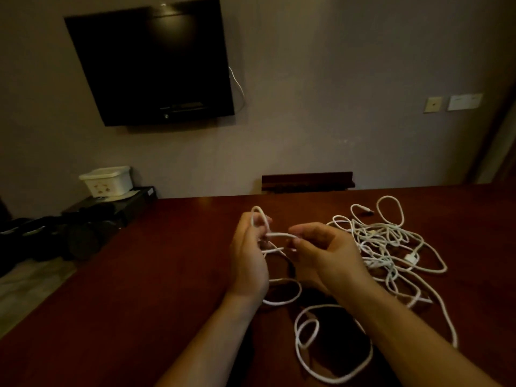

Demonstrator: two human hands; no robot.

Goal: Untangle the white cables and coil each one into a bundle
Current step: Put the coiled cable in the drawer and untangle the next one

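- Left hand (248, 258), frame centre: fingers curled round a small loop of white cable (261, 219) that stands up above the knuckles.
- Right hand (321, 247), just beside it: thumb and fingers pinch the same cable; a short straight run spans the gap between the two hands.
- Both hands held above the table (139, 275), dark red-brown wood.
- Loose cable loops (332, 356) lie on the table under the forearms, bottom centre; the right forearm hides part of them.
- Main tangle of white cables (391, 241) lies right of centre, touching the table, a flat white plug (411, 258) at its right side.
- Upper left: black TV (150, 62) on the wall.
- Left edge: white lidded box (107, 181) on a black stand (111, 205).
- Right, on the wall: switch plates (452, 102).
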